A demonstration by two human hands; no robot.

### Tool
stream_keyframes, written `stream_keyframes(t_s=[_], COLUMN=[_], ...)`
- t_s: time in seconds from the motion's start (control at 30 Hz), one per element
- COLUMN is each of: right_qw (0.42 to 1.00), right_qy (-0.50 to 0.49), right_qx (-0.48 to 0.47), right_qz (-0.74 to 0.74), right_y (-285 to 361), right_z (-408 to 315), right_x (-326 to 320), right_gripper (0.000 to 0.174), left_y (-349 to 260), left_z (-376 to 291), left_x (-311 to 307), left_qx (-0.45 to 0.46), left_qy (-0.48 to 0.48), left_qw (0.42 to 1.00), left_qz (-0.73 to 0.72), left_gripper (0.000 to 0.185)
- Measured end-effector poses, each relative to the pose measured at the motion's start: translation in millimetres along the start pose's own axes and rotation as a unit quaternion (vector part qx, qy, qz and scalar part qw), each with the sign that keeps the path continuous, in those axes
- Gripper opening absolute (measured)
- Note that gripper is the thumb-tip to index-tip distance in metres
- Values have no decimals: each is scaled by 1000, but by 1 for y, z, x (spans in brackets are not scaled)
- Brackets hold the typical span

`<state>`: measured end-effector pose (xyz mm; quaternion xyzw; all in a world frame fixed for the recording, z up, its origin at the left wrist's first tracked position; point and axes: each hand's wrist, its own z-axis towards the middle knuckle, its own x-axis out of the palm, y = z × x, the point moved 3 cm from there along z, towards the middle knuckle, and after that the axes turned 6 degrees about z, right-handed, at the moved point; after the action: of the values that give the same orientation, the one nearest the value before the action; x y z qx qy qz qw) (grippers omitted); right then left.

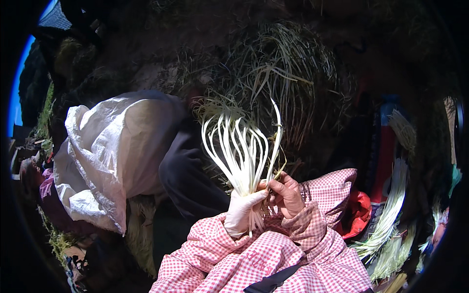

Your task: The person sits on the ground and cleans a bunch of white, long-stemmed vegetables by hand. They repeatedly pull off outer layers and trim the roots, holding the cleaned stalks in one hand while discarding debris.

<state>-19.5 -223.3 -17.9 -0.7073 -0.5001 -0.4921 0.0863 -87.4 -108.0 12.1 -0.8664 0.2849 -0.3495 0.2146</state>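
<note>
My left hand (240, 210), in a pale glove, is closed around a bunch of white plant stalks (240, 157); the stalks fan upward and their lower ends stick out below the fist. Bare and just to the right, my right hand (287, 196) pinches a single white stalk (275, 150) with thin yellowish dry leaves hanging at its side. The fingertips of both hands nearly meet; whether they touch is unclear. Beyond them a large heap of long green-leaved plants (289, 77) lies on the ground, partly in shade.
A white woven sack (110, 150) bulges at the left beside a dark-clothed leg (190, 168). At the right, bundles of pale stalks (390, 205) lie by a red and blue printed bag (383, 157). A red plastic bag (357, 214) is near my right sleeve. Another person's purple sleeve (47, 183) shows far left.
</note>
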Motion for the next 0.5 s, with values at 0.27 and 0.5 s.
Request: stream_keyframes(t_s=[0.27, 0.5], right_qw=[996, 994], right_qy=[-25, -92], right_qx=[-4, -52], right_qz=[85, 8], right_y=[-1, 2], right_z=[-13, -21], right_x=[-3, -15], right_gripper=[14, 10], left_y=[26, 16], left_z=[-3, -8], left_x=[8, -2], left_qx=[23, 94], left_qy=[1, -93], left_qw=[999, 991], left_qz=[-34, 8], left_gripper=[25, 31])
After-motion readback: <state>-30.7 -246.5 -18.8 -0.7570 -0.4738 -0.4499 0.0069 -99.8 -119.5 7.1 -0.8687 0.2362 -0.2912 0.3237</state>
